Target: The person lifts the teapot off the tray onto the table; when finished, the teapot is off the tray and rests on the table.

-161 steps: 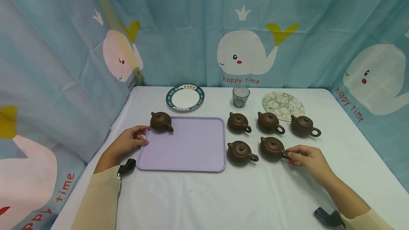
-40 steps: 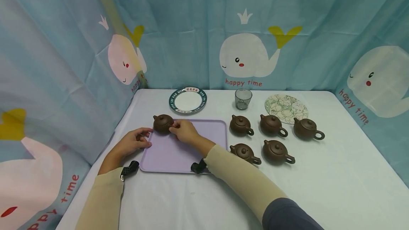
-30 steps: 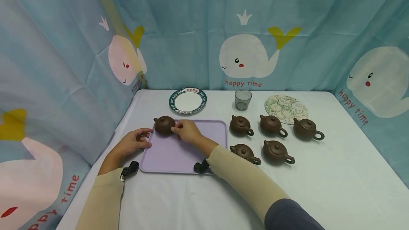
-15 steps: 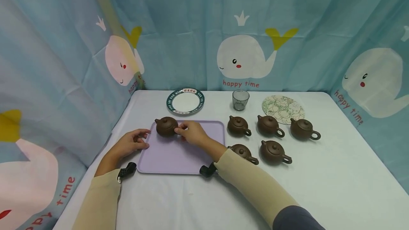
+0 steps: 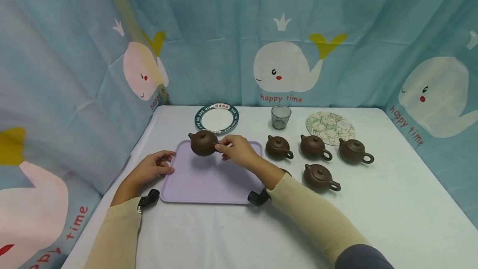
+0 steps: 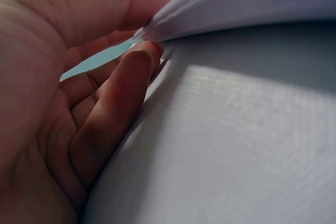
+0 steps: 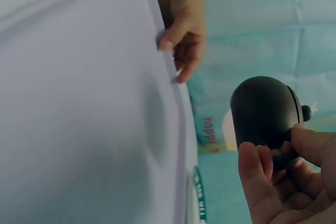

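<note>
My right hand [image 5: 240, 150] pinches the handle of a small dark brown teapot [image 5: 203, 143]. It is upright above the back left part of the lilac tray [image 5: 209, 188], casting a shadow on it. In the right wrist view, thumb and fingers close on the handle of this teapot [image 7: 262, 108], its lid knob pointing right. My left hand [image 5: 151, 167] holds the tray's left edge. In the left wrist view, that hand [image 6: 100, 72] has fingers at the underside of the tray rim [image 6: 199, 19].
Right of the tray stand several matching teapots, among them one teapot [image 5: 277, 147] near the tray and another [image 5: 319, 177] in front. My right forearm mostly hides one more. Behind are a green-rimmed plate [image 5: 199, 117], a glass [image 5: 281, 117] and a round patterned mat [image 5: 328, 127].
My right hand has left a front-row teapot's handle, taken the teapot at the tray's back left corner, and drawn it right and up. My left hand has stayed at the tray edge.
</note>
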`<state>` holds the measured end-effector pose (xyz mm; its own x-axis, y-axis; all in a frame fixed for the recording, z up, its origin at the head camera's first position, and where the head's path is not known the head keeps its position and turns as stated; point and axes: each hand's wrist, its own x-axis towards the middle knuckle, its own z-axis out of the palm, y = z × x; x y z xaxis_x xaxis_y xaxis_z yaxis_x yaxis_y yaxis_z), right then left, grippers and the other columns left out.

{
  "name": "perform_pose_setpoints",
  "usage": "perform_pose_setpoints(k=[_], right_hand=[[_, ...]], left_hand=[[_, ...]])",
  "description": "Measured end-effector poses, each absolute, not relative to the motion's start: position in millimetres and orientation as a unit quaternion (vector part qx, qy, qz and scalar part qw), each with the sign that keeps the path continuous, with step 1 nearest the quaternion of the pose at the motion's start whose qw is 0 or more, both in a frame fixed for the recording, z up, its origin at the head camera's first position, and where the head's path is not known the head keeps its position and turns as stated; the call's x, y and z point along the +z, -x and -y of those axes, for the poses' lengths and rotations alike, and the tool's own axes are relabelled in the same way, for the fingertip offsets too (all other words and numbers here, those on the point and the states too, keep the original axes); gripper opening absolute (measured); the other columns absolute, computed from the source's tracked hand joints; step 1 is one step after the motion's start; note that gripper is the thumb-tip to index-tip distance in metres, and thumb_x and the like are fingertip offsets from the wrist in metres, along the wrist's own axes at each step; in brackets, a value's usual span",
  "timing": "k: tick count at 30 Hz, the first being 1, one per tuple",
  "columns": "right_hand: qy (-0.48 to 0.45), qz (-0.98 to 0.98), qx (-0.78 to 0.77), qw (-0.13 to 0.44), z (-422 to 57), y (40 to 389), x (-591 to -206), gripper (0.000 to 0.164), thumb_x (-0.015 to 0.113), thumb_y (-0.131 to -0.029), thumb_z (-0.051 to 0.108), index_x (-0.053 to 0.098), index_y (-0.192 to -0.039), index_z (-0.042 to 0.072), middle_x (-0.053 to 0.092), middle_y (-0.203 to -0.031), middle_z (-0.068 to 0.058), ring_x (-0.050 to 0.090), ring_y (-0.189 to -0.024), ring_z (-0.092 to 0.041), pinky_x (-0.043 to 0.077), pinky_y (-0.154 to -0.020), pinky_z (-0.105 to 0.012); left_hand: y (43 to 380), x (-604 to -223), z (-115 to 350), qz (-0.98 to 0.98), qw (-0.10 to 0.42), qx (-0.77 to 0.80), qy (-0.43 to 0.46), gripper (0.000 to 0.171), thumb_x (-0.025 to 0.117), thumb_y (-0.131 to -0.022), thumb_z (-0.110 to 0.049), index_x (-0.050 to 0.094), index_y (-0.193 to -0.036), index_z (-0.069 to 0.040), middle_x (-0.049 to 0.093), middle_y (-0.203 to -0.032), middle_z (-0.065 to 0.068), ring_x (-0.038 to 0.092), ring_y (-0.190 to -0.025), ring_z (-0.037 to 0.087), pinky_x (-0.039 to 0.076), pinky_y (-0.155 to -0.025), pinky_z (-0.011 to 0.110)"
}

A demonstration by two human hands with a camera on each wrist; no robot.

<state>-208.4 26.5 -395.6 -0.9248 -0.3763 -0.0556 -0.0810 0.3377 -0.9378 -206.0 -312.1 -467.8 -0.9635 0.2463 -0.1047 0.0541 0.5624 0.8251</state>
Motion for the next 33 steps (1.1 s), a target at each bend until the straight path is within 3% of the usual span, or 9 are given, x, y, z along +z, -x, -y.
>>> perform_pose_setpoints(k=[7, 18, 24, 33], right_hand=[[0.145, -0.816, -0.545, 0.125, -49, 204, -382, 0.019, 0.067, -0.093, 0.027, 0.067, -0.096, 0.008, 0.068, -0.090, -0.003, 0.068, -0.074, -0.016, 0.054, -0.077, -0.041], [0.131, -0.822, -0.545, 0.106, -86, 196, -377, 0.019, 0.067, -0.093, 0.027, 0.068, -0.097, 0.008, 0.069, -0.094, -0.005, 0.069, -0.075, -0.018, 0.052, -0.079, -0.045], [0.121, -0.822, -0.548, 0.101, -109, 189, -378, 0.019, 0.067, -0.093, 0.024, 0.067, -0.098, 0.005, 0.069, -0.096, -0.009, 0.069, -0.076, -0.020, 0.054, -0.075, -0.038], [0.134, -0.823, -0.545, 0.086, -142, 177, -379, 0.022, 0.065, -0.094, 0.022, 0.066, -0.099, 0.000, 0.068, -0.094, -0.013, 0.067, -0.076, -0.023, 0.055, -0.073, -0.038]], left_hand=[[206, -468, 315, -0.883, 0.102, 0.449, -0.090, 0.064, 0.078, -0.081, -0.011, 0.050, -0.137, 0.000, 0.054, -0.116, 0.018, 0.055, -0.085, 0.023, 0.046, -0.070, 0.024], [205, -467, 314, -0.879, 0.101, 0.456, -0.093, 0.063, 0.077, -0.081, -0.010, 0.050, -0.137, 0.000, 0.053, -0.116, 0.018, 0.054, -0.085, 0.023, 0.045, -0.070, 0.024], [206, -467, 311, -0.878, 0.105, 0.460, -0.084, 0.063, 0.077, -0.081, -0.009, 0.050, -0.137, 0.000, 0.053, -0.115, 0.017, 0.053, -0.085, 0.023, 0.045, -0.069, 0.024], [204, -466, 312, -0.878, 0.104, 0.459, -0.086, 0.062, 0.078, -0.081, -0.010, 0.050, -0.136, 0.000, 0.053, -0.115, 0.017, 0.053, -0.085, 0.023, 0.045, -0.069, 0.024]])
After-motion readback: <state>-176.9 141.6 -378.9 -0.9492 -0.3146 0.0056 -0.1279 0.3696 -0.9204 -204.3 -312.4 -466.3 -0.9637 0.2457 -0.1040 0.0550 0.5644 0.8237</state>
